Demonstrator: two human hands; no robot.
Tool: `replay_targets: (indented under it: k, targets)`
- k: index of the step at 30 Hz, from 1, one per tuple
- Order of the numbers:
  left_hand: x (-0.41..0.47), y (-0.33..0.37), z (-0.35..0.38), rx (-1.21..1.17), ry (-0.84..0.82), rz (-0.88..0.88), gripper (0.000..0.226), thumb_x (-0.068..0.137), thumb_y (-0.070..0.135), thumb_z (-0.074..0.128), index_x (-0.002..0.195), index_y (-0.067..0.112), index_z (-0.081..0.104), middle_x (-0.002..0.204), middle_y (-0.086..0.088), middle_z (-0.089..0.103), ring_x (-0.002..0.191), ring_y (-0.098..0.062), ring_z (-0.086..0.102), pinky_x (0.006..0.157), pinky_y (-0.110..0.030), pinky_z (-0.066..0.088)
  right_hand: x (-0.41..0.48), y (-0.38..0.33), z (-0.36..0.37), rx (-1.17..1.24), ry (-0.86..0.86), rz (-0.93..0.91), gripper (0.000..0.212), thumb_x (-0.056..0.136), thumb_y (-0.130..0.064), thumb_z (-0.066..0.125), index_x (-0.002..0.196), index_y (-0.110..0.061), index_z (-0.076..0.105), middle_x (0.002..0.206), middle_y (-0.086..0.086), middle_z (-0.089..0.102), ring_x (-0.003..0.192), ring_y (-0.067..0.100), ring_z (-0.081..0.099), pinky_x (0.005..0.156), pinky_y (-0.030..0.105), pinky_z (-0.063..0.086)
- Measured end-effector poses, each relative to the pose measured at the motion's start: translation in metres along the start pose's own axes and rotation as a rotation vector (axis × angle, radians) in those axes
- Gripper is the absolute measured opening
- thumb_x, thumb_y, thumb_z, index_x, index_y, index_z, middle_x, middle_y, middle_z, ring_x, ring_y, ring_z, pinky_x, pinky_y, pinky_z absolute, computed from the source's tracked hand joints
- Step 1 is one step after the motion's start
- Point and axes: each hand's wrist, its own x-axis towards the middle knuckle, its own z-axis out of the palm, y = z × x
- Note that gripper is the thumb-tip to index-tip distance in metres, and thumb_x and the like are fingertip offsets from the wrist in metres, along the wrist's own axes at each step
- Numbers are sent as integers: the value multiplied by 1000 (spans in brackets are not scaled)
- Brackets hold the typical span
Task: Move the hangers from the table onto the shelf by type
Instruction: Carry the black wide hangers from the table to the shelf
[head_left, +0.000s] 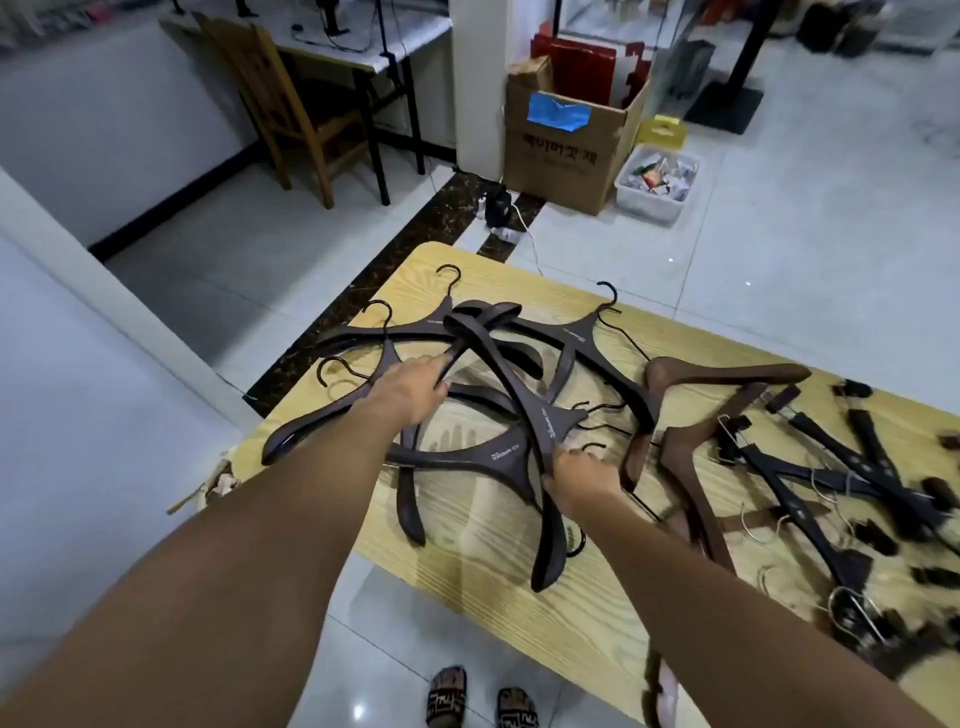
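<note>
Several wide dark brown hangers (467, 457) with black hooks lie in a tangled heap on the left half of the light wooden table (597, 613). My left hand (410, 389) grips the arm of one dark hanger (462, 343) near the top of the heap. My right hand (582, 475) holds the lower part of another dark hanger (545, 415) that slants across the pile. Two reddish-brown wooden hangers (691, 452) lie to the right of my right hand. Black clip hangers (831, 488) with metal hooks cover the table's right end.
A cardboard box (566, 140) and a white bin (657, 182) of scraps stand on the tiled floor beyond the table. A wooden chair (291, 98) and a desk sit at the back left. A white wall edge runs along the left. My sandalled feet (480, 699) stand below the table's near edge.
</note>
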Motion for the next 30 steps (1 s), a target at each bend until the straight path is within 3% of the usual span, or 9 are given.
replay_targets:
  k: [6,12,16,23,30]
  targets:
    - [27,7,-2,22,-13,147,47,101,27,37,147,21,28,148,-5,39,135,-25,37,109,-38,33,1,-11,31,217,-121,244,44,94,-36,50,129,-11,37,130,8,54,124,28,50,95,36,39]
    - [49,9,-6,44,49,299,45,101,23,35,145,23,31,142,-3,46,129,-23,41,103,-35,35,6,-23,50,254,-73,378,33,93,-23,49,124,-10,44,129,8,56,125,27,47,97,33,38]
    - [55,9,-10,72,57,358,44,100,23,34,144,24,32,141,0,46,129,-21,41,106,-35,33,7,-30,51,275,-48,410,33,92,-11,43,125,-6,44,129,10,56,124,27,48,98,33,39]
    - [55,21,-25,95,117,423,43,100,22,33,143,23,35,142,0,46,130,-21,41,107,-34,32,1,-31,44,464,-19,479,37,91,-13,52,125,-5,39,127,10,57,119,28,56,92,33,45]
    - [42,35,-39,106,143,442,44,100,22,34,144,25,33,143,0,45,128,-23,41,106,-35,32,-14,-26,34,463,16,486,33,90,-11,54,121,-5,43,123,11,58,114,30,59,87,33,46]
